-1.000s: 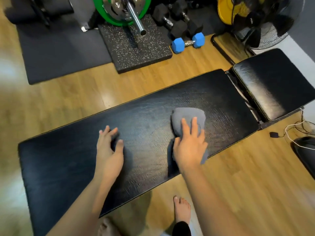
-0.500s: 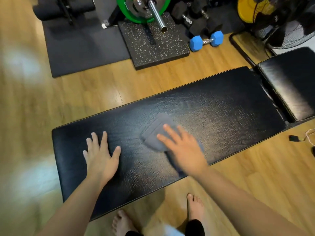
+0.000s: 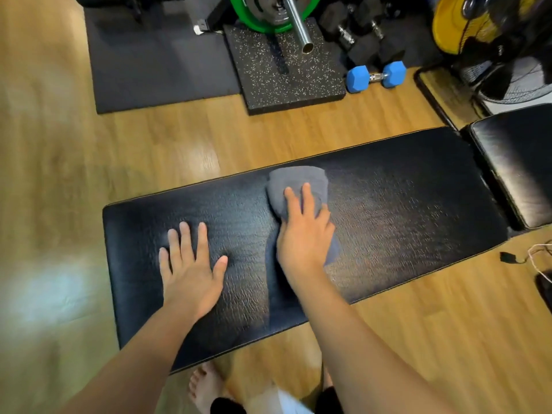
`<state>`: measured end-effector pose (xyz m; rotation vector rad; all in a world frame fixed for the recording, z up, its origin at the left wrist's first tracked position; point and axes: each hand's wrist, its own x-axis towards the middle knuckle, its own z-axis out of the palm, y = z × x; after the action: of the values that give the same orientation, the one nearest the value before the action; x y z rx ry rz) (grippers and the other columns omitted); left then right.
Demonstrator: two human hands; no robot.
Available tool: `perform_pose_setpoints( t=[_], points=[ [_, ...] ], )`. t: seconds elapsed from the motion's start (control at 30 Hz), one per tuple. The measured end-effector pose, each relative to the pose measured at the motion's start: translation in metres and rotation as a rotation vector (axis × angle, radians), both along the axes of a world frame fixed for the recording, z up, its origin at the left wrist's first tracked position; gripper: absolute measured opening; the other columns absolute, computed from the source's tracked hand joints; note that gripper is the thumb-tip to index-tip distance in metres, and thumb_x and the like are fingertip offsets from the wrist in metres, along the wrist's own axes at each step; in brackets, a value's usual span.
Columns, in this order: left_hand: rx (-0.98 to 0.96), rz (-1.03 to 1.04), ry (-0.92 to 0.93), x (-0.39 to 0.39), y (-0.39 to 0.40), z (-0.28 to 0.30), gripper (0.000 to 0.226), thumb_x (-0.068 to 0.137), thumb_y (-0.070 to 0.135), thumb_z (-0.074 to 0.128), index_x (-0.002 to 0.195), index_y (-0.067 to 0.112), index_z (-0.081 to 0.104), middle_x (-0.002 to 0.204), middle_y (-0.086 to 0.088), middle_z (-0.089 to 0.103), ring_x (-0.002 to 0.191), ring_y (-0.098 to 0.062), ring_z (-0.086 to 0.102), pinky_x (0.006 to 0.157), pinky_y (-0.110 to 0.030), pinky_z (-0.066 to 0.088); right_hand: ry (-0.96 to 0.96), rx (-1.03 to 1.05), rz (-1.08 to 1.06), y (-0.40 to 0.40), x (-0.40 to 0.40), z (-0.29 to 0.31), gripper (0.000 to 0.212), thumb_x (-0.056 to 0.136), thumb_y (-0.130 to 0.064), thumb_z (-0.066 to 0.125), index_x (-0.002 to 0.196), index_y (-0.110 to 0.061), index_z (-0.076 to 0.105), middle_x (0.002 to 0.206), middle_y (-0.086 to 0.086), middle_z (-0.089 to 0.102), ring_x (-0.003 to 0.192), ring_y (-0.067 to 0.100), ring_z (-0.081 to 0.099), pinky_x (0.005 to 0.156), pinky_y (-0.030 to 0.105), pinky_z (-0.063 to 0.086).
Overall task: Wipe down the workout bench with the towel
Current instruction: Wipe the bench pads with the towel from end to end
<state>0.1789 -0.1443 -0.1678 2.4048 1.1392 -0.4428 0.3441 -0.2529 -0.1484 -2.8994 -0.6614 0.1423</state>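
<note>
Towel (image 3: 298, 182) at bench (image 3: 403, 210) far edge (under right hand (image 3: 304, 231))

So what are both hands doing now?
Left hand: open, flat on the bench, holding nothing.
Right hand: open, pressing the towel down.

The black workout bench (image 3: 403, 222) carries a grey towel (image 3: 294, 182) and two flat hands.

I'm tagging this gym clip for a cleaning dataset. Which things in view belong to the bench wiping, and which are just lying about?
In the job:
gray towel
black bench pad
right hand, pressing the towel flat
left hand, flat on the pad

Lying about:
blue dumbbell
black dumbbells
green weight plate on its bar
speckled mat
fan
</note>
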Motion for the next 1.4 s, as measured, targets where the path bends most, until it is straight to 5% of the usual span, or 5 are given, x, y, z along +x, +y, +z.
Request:
perform_pose_setpoints(
  t=[0.3, 0.53, 0.77, 1.17, 1.4],
  points=[
    [0.069, 0.067, -0.276, -0.062, 0.029, 0.009, 0.08, 0.093, 0.034, 0.06, 0.157, 0.014, 0.017, 0.167, -0.002, 0.003, 0.154, -0.021, -0.005, 0.123, -0.052, 0.007, -0.027, 0.002, 0.681, -0.006, -0.045, -0.008, 0.065, 0.086, -0.025, 0.067, 0.144, -0.034, 0.04, 0.157, -0.001, 0.034, 0.124, 0.045, 0.05, 0.085, 0.047, 0.046],
    [-0.238, 0.762, -0.248, -0.086, 0.053, -0.004, 0.137, 0.037, 0.086, 0.073, 0.147, 0.029, 0.017, 0.155, -0.005, 0.035, 0.144, -0.032, 0.033, 0.111, -0.062, 0.033, -0.032, 0.043, 0.22, -0.014, 0.069, 0.002, 0.052, 0.094, -0.032, 0.052, 0.145, -0.032, 0.039, 0.159, 0.002, 0.03, 0.118, 0.045, 0.044, 0.091, 0.054, 0.043],
    [-0.394, 0.919, -0.379, -0.08, 0.058, 0.005, 0.099, 0.077, 0.069, 0.06, 0.155, 0.03, 0.014, 0.161, -0.004, 0.027, 0.147, -0.032, 0.025, 0.119, -0.055, 0.022, -0.05, 0.066, -0.138, 0.05, 0.021, -0.003, 0.05, 0.094, -0.027, 0.053, 0.142, -0.033, 0.043, 0.159, 0.0, 0.029, 0.113, 0.044, 0.045, 0.088, 0.051, 0.038],
    [-1.009, 1.197, -0.818, -0.098, 0.068, 0.018, 0.063, 0.096, 0.066, 0.014, 0.137, 0.033, 0.049, 0.124, 0.02, 0.065, 0.097, 0.013, 0.062, 0.084, -0.021, 0.043, 0.103, -0.035, 0.59, 0.168, -0.17, -0.004, 0.048, 0.091, -0.03, 0.041, 0.138, -0.034, 0.046, 0.157, -0.001, 0.035, 0.126, 0.05, 0.045, 0.097, 0.054, 0.041],
    [-1.114, 1.564, -1.014, -0.143, 0.082, 0.008, 0.084, 0.085, 0.081, 0.026, 0.135, 0.021, 0.057, 0.129, -0.009, 0.068, 0.121, -0.027, 0.063, 0.11, -0.045, 0.04, 0.088, -0.057, 0.982, 0.12, -0.216, -0.001, 0.051, 0.091, -0.027, 0.026, 0.136, -0.033, 0.049, 0.155, -0.002, 0.038, 0.127, 0.051, 0.045, 0.1, 0.054, 0.041]
  ],
)
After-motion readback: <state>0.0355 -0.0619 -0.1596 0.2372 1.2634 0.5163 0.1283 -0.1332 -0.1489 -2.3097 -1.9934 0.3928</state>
